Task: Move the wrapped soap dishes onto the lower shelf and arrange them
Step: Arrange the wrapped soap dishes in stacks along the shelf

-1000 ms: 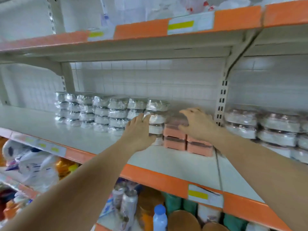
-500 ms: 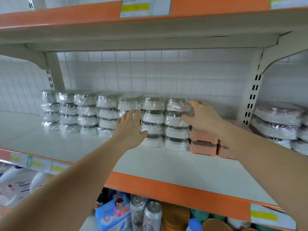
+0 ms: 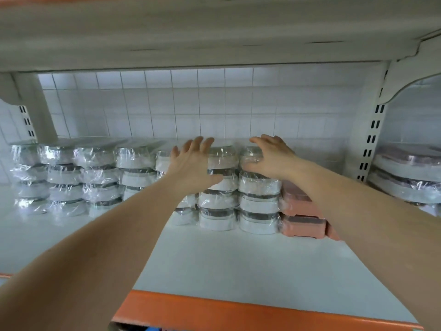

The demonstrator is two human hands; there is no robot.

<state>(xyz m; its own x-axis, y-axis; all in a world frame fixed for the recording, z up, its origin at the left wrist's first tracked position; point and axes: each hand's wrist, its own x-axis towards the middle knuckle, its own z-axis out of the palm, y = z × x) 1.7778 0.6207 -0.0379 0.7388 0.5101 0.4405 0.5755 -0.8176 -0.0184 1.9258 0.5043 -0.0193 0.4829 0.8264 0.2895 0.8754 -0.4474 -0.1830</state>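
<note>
Nearest, along the bottom of the frame, runs the orange edge point(image 3: 238, 311) of the shelf point(image 3: 238, 263), with bare white surface behind it. Both forearms reach in from the lower corners toward the middle.

The left hand point(image 3: 191, 168) is at centre, fingers spread wide and straight, palm laid against the front of a dish stack; it curls round nothing. The right hand point(image 3: 269, 158) sits just right of it, fingers loosely bent over the top dish of the next stack, thumb low on its front. Whether it actually grips or only rests there I cannot tell for certain, but it looks like a light hold.

The wrapped white dishes point(image 3: 259, 204) stand in stacks in a row across the middle of the frame, from far left to just right of centre, pushed back toward the tiled wall point(image 3: 191, 103). Touching the rightmost white stack are pink dishes point(image 3: 300, 211). At far right, past the upright point(image 3: 368, 139), sit larger wrapped packs point(image 3: 405, 173).

The work looks like squaring up stacks already placed. The risk is the glossy wrap: dishes may slide on each other, so an uneven push from the flat left hand could shear a stack or knock its neighbour. A pull on the top dish alone could tip it forward off the column.
</note>
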